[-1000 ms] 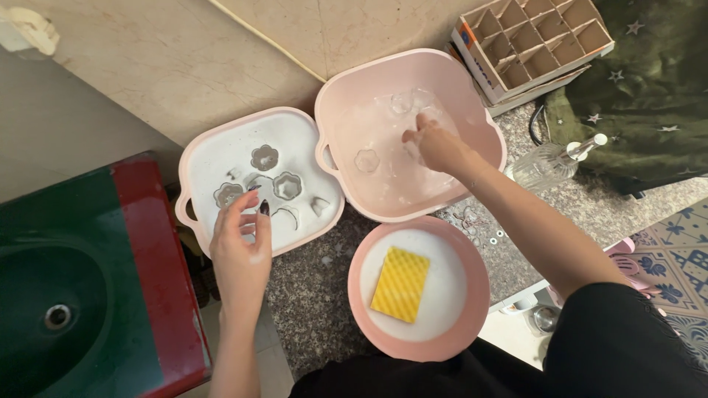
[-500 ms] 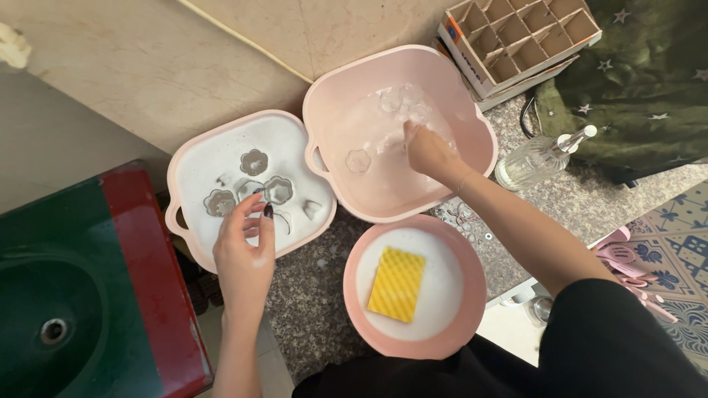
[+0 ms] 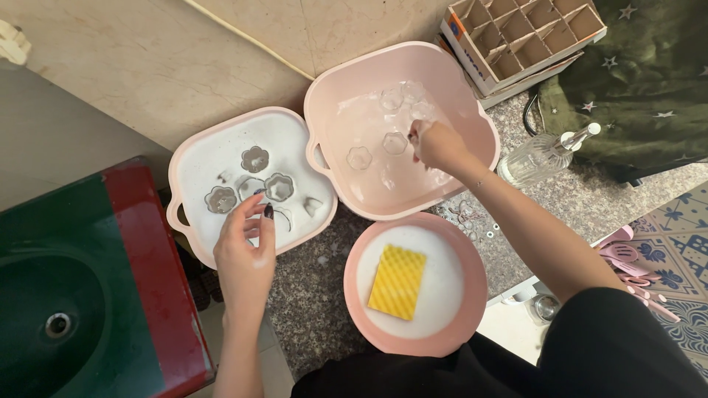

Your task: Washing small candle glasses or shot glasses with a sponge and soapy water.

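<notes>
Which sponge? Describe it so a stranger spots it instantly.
On the speckled stone counter, nearest the person, sits a round pink bowl below two squarish pink tubs. The sponge lies in its white foam: a yellow rectangle with a wavy surface, the only yellow thing there.

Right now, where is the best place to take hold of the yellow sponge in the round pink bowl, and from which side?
Probably best by its two long edges, coming straight down from above. The yellow sponge lies flat in the white water of the round pink bowl, clear of the rim, so fingers can pinch across its narrow width. Both hands are busy elsewhere and nothing covers it.
</notes>
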